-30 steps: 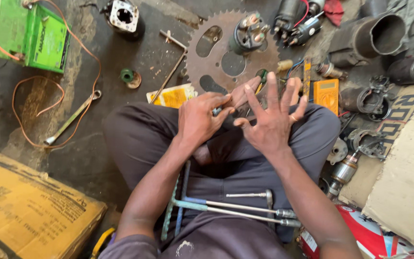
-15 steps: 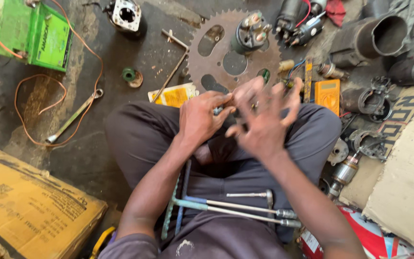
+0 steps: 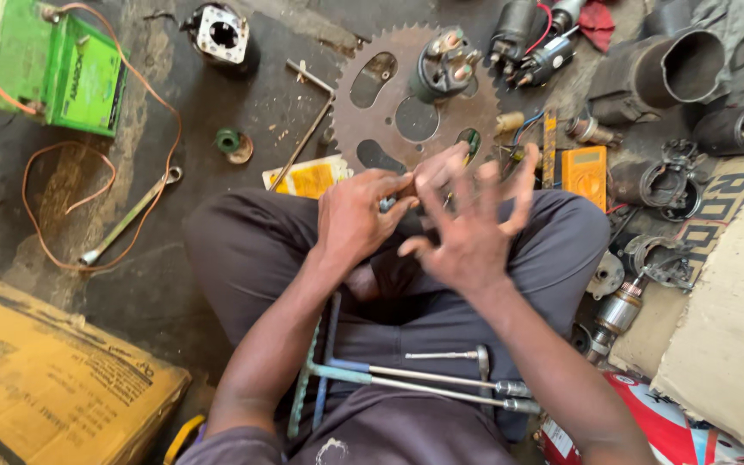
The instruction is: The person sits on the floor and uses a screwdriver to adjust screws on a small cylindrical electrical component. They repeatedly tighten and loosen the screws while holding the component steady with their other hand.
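I sit cross-legged on a dark floor. My left hand (image 3: 356,215) is curled over my knees, fingertips pinched on a small object that I can barely see. My right hand (image 3: 472,226) hovers just right of it, blurred, fingers spread wide, palm down, holding nothing. Across my lap lie several long metal tools (image 3: 406,375) with blue-grey handles. Just beyond my hands a large rusty sprocket (image 3: 406,116) lies flat with a black motor part (image 3: 443,62) standing on it.
A green battery (image 3: 45,69) with orange wire sits far left, a spanner (image 3: 131,215) near it. A yellow packet (image 3: 312,178), an orange multimeter (image 3: 584,172), black cylindrical housings (image 3: 673,73) and an armature (image 3: 617,314) crowd the right. Cardboard (image 3: 45,379) lies lower left.
My right hand has shifted left and down toward the left hand and is blurred from motion, fingers still spread. My left hand has kept its place, still pinched.
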